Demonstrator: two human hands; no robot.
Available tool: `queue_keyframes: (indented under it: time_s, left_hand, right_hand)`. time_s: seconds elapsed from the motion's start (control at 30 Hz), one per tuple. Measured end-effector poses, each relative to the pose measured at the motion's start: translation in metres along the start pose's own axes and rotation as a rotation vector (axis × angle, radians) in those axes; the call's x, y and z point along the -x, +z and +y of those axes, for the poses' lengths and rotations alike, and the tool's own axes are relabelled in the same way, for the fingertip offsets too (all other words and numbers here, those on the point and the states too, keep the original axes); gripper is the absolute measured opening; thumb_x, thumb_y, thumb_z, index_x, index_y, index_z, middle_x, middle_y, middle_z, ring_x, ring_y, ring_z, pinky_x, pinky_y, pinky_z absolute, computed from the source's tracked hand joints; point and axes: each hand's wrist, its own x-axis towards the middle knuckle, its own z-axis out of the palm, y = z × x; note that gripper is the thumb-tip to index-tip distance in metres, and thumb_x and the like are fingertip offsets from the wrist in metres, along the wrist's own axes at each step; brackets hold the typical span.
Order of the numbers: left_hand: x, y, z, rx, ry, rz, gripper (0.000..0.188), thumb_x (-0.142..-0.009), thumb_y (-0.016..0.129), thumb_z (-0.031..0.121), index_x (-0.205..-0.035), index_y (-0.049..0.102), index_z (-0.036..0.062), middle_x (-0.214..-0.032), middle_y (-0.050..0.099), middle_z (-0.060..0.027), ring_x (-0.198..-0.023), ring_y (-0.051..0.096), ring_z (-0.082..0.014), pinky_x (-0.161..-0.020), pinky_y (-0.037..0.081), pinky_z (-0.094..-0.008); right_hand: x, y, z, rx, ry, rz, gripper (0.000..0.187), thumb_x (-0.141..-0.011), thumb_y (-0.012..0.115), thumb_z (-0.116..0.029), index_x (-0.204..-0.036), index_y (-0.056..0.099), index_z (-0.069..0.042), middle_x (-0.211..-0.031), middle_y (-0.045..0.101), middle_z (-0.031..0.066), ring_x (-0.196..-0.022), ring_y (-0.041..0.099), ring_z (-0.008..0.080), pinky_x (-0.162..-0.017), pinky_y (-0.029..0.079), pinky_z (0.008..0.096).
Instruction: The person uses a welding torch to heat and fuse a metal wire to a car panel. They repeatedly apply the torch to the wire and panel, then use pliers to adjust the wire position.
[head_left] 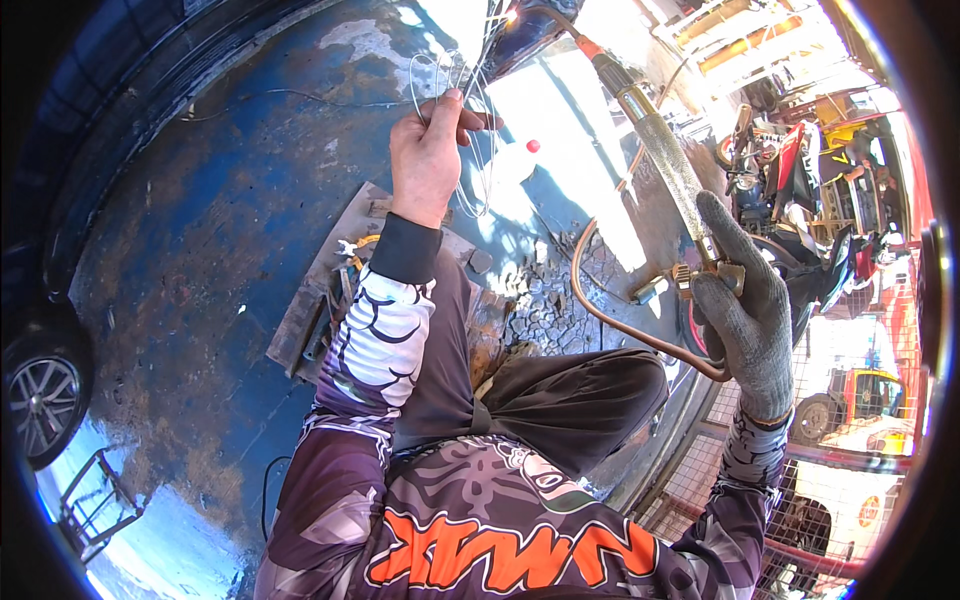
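Note:
My bare left hand [428, 155] is closed, thumb against fingers, on a loosely looped coil of thin metal wire [487, 180]. Strands run up from it to a bright spot at the top edge. My right hand [745, 310], in a grey glove, grips the valve end of a gas torch [660, 150] with a knurled metal handle. Its thin neck reaches up and left, and its tip is beside that glowing spot. What is being heated there is washed out by glare. A brown hose [583, 265] loops from the torch's valve end.
Below my left hand lies a worn wooden board [300, 325] with tools on it. A whitish container with a red cap [532, 147] stands in sunlight. Cracked flakes [560, 300] cover the floor near my knee. Motorcycles [795, 180] stand at right; a car wheel [42, 400] is far left.

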Motion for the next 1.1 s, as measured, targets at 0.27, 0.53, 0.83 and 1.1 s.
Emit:
queue_keyframes:
  time_s: [0.27,0.53,0.83,1.1]
  left_hand:
    - [0.001,0.001,0.001,0.007,0.002,-0.002,0.042,-0.107,0.059,0.026,-0.071,0.064,0.0040,-0.080,0.072,-0.0116,-0.090,0.077,-0.0254,-0.084,0.049,-0.0324]
    - [-0.001,0.000,-0.003,-0.009,0.001,0.027,0.042,-0.104,0.061,0.029,-0.073,0.071,0.0021,-0.082,0.078,-0.0063,-0.068,0.051,-0.0080,-0.068,0.044,-0.0270]
    - [-0.001,0.001,0.001,-0.006,0.003,-0.007,0.040,-0.107,0.058,0.025,-0.072,0.065,0.0058,-0.080,0.074,-0.0110,-0.089,0.076,-0.0219,-0.080,0.047,-0.0300]
    - [-0.001,0.000,-0.002,0.002,0.020,0.006,0.042,-0.105,0.060,0.028,-0.073,0.069,0.0030,-0.082,0.077,-0.0090,-0.075,0.059,-0.0124,-0.071,0.045,-0.0273]
  right_hand:
    - [0.001,0.000,0.000,-0.004,0.009,0.008,0.065,-0.101,0.064,-0.011,-0.161,0.041,-0.007,-0.072,0.057,-0.0041,-0.048,0.042,0.0008,-0.041,0.032,0.0195]
    - [0.001,0.000,-0.004,0.023,0.014,0.004,0.065,-0.101,0.065,-0.012,-0.161,0.041,-0.007,-0.073,0.057,-0.0042,-0.048,0.042,0.0007,-0.042,0.033,0.0192]
    - [0.000,0.001,-0.007,-0.003,0.024,0.002,0.065,-0.100,0.067,-0.011,-0.160,0.042,-0.007,-0.083,0.058,-0.0022,-0.055,0.045,0.0017,-0.048,0.036,0.0197]
    - [0.002,-0.002,-0.012,-0.036,0.089,0.004,0.065,-0.096,0.068,-0.002,-0.156,0.045,0.002,-0.145,0.061,0.0118,-0.100,0.062,0.0094,-0.088,0.054,0.0270]
